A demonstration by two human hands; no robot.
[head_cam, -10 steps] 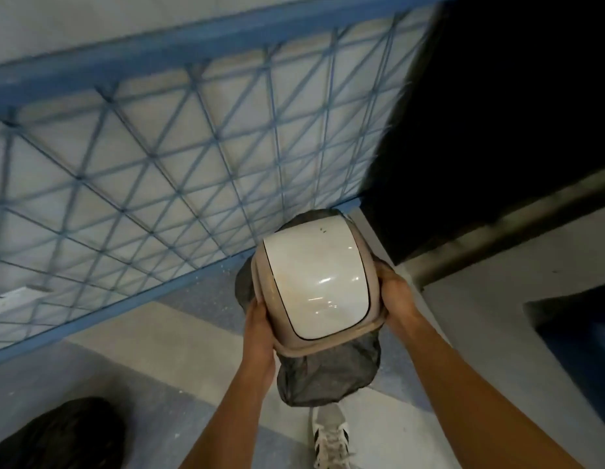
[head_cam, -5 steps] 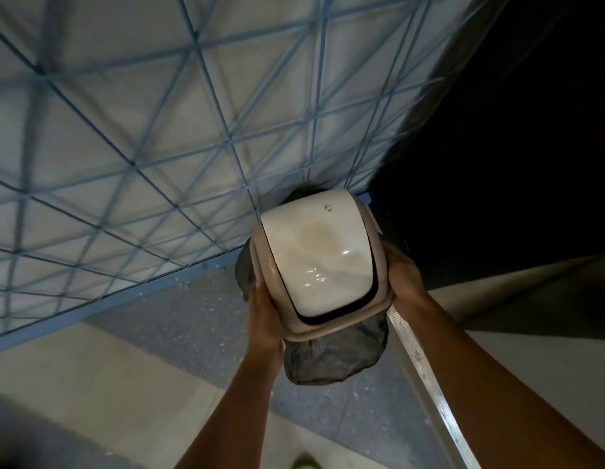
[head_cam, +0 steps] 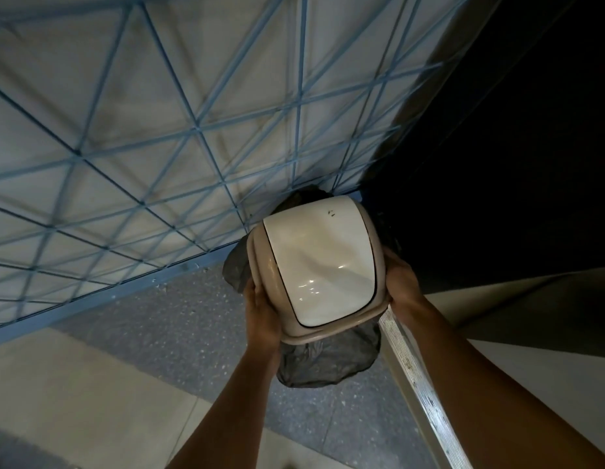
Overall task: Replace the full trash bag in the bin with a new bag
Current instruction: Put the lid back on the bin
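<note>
Fingers of both hands grip the bin [head_cam: 314, 262] (no readable label), bag [head_cam: 324, 363] beneath.

A pale wall panel [head_cam: 91, 96] carries a blue metal lattice of crossing diagonal bars [head_cam: 196, 130]; below lies grey speckled stone floor [head_cam: 179, 319] banded with beige tile [head_cam: 74, 394]; a ribbed aluminium threshold strip [head_cam: 418, 377] borders a dark doorway [head_cam: 514, 147].
</note>
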